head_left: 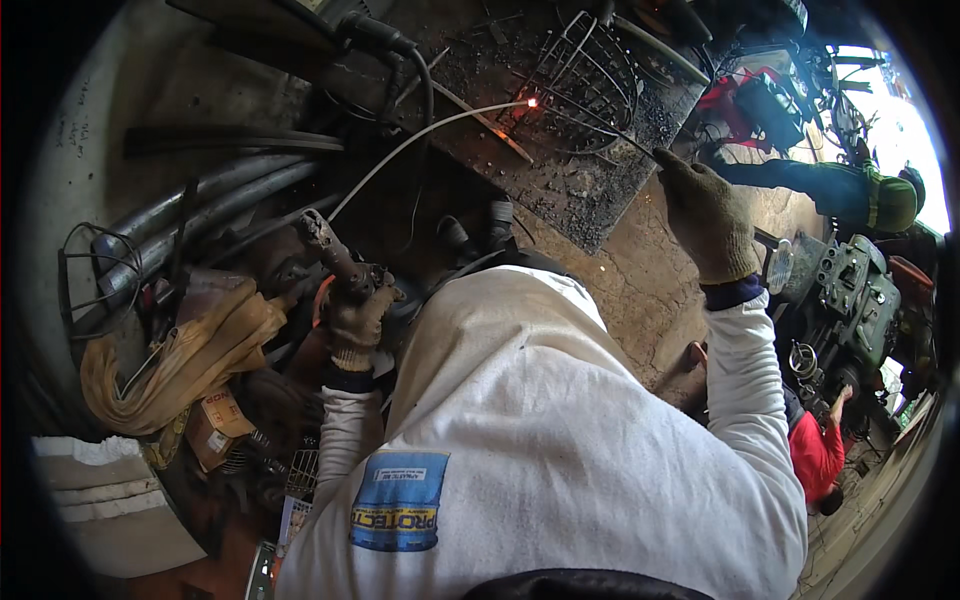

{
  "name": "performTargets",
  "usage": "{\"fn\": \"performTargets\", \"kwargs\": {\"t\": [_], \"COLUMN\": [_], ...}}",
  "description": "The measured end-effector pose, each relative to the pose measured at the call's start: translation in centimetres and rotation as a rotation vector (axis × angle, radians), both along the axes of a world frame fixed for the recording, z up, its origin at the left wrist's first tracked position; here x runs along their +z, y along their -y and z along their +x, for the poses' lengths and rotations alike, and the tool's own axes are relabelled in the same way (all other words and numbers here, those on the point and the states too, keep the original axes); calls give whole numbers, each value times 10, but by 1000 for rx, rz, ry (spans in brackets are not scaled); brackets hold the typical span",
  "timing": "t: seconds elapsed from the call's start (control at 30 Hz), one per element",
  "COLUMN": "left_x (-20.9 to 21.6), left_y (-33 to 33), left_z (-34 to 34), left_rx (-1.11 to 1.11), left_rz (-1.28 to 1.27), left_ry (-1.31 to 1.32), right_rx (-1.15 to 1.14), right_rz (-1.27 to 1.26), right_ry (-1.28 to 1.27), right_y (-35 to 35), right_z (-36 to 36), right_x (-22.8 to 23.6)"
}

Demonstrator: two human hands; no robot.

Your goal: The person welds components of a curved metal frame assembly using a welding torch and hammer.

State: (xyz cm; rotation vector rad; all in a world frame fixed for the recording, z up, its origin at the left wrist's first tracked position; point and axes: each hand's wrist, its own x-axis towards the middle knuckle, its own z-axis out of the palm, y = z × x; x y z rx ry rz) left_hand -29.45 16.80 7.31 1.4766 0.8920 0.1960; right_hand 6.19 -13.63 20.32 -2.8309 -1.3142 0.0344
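Observation:
My left hand (358, 318), in a worn knit glove, is closed around a welding electrode holder (335, 250). A long, bowed welding rod (425, 130) runs from its jaw up to a small orange-glowing tip at the metalwork. My right hand (708, 212), also gloved, is closed on the near end of a thin metal rod (622, 136). That rod slants up and left toward a round wire frame (590, 62) of bars and hoops. The frame lies on a dark, debris-strewn metal plate (590, 215). Whether the glowing tip touches the frame, I cannot tell.
Thick curved pipes (205, 205), a yellowish cloth (195, 355) and a cardboard box (217, 430) lie at left. A corded power tool (375, 35) sits at upper left. On the right stand a green machine (850, 290), a person in red (815, 455) and another in dark clothing (845, 185).

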Motion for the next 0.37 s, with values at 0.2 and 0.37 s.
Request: {"fn": "performTargets", "kwargs": {"t": [0.2,0.37], "left_x": [-1,2], "left_y": [3,1], "left_z": [0,1], "left_rx": [45,26], "left_rz": [-95,-145], "left_ry": [64,46], "right_rx": [-4,-18], "right_rz": [-8,-21], "right_ry": [10,8], "right_y": [1,-1], "right_z": [0,-1], "right_x": [0,2]}}
